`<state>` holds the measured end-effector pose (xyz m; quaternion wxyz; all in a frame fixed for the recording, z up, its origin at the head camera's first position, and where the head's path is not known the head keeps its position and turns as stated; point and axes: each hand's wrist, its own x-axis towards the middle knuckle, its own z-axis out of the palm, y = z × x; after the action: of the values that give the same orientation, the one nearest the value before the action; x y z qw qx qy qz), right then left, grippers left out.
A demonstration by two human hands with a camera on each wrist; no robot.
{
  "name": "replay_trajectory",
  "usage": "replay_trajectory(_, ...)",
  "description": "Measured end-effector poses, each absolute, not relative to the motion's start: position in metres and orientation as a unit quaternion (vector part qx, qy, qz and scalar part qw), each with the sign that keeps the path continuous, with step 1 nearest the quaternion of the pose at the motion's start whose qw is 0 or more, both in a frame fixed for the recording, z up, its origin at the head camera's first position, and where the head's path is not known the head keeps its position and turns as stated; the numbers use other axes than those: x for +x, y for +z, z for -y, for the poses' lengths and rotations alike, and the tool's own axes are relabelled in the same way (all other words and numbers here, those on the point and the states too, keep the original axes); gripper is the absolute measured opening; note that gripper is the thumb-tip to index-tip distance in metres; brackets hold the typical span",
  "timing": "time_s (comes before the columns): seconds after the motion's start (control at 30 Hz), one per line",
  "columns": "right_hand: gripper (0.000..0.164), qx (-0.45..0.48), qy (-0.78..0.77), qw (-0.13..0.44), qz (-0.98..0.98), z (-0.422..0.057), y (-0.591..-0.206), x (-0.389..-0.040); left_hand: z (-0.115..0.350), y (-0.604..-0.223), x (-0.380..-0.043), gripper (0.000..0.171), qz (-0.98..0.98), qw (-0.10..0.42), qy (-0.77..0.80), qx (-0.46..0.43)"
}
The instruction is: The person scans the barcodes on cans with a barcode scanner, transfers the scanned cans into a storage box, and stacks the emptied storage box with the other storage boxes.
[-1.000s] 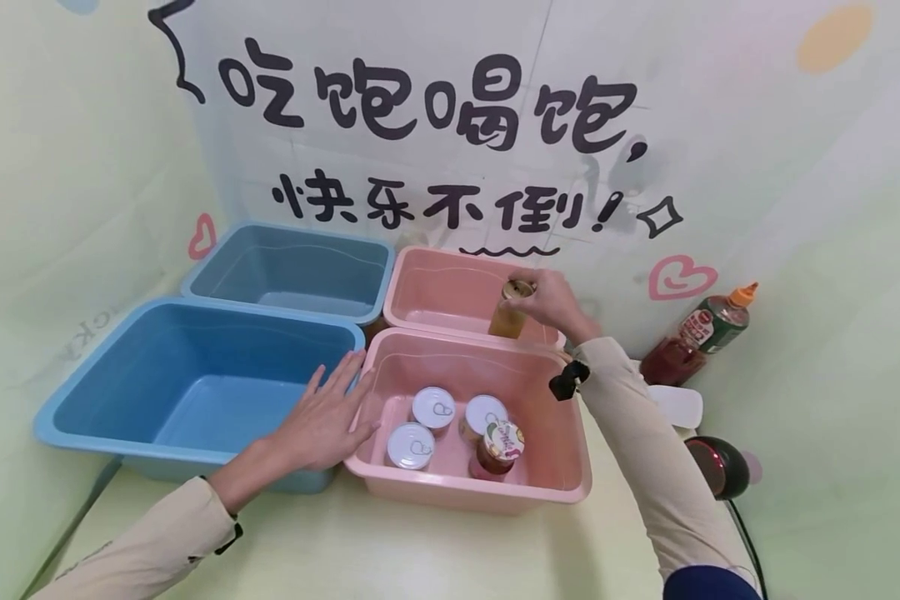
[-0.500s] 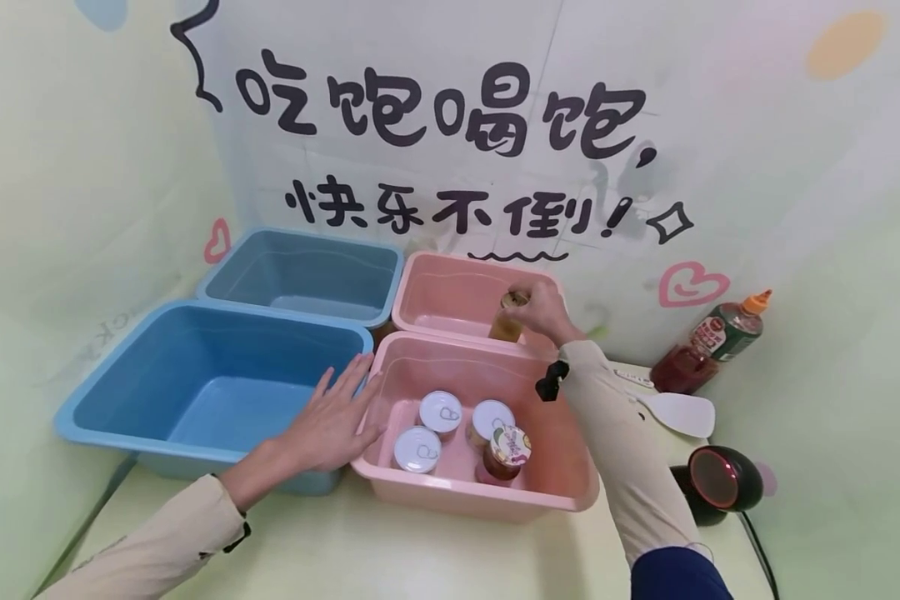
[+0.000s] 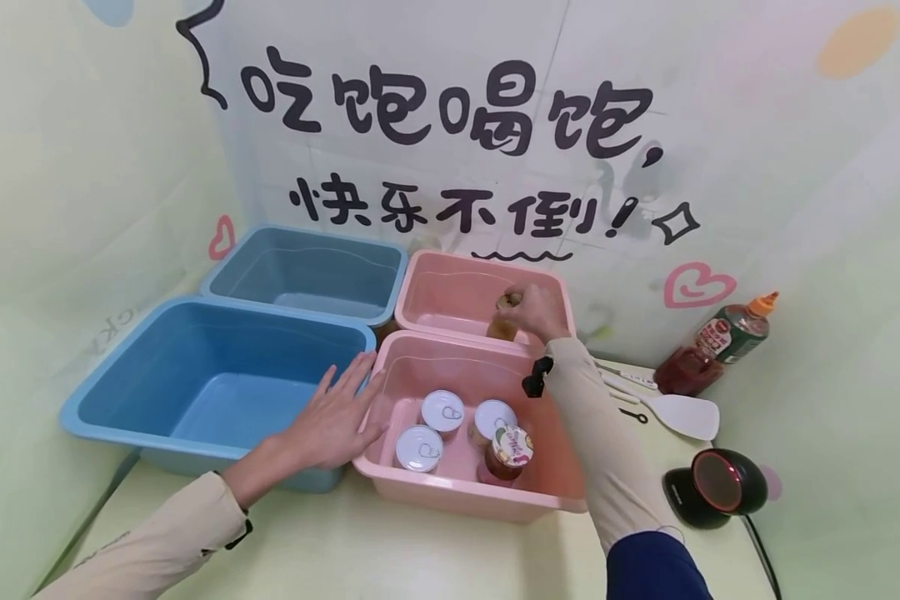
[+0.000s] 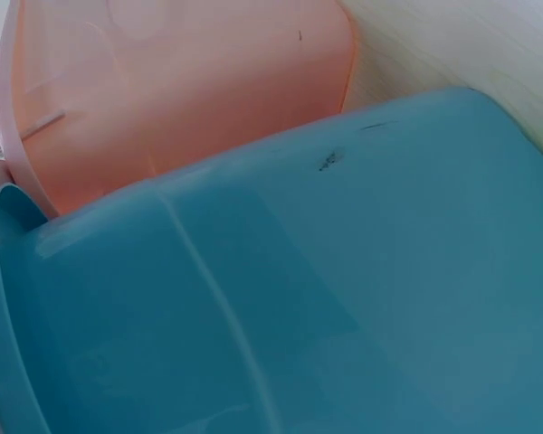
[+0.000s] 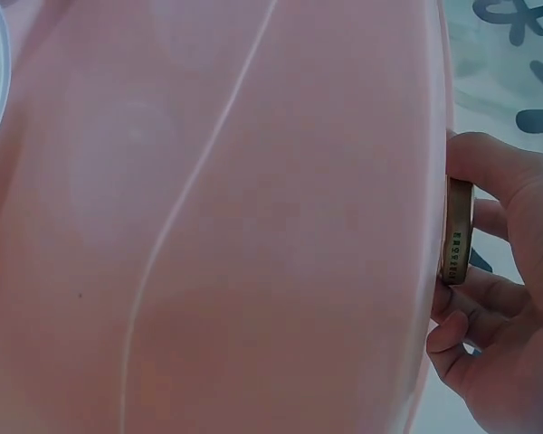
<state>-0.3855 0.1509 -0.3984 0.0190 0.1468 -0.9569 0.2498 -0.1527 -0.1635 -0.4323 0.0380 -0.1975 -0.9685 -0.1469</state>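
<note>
My right hand (image 3: 537,312) grips a jar (image 3: 503,330) of yellowish contents near its top, low at the back pink bin (image 3: 450,283). In the right wrist view its golden lid (image 5: 458,231) shows between the fingers beside the pink rim; the jar's body is hidden there. My left hand (image 3: 333,425) lies with spread fingers over the adjoining rims of the front blue bin (image 3: 157,446) and the front pink bin (image 3: 465,487). Three pale pull-tab cans (image 3: 442,411) and a jar with a patterned lid (image 3: 512,447) stand in that pink bin.
A back blue bin (image 3: 300,275) stands behind the front blue one. On the table (image 3: 390,554), at right, are a sauce bottle (image 3: 712,346), a white spatula (image 3: 686,415), other small utensils and a black device (image 3: 723,483) with a cord. A printed wall closes the back.
My right hand has lowered the jar slightly at the back pink bin. The right forearm has swung left, uncovering the utensils. The left hand stays at the rims; the view has shifted a little.
</note>
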Motion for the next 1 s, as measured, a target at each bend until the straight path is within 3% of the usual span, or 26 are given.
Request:
replay_trajectory(0.7, 0.028, 0.094, 0.199, -0.004, 0.975, -0.142, -0.416, -0.392, 0.163, -0.432, -0.152, 0.074, 0.968, 0.037, -0.152, -0.197)
replay_trajectory(1.0, 0.029, 0.071, 0.258, -0.013, 0.963, -0.147, -0.423, -0.394, 0.162, -0.431, -0.152, 0.074, 0.969, 0.035, -0.145, -0.197)
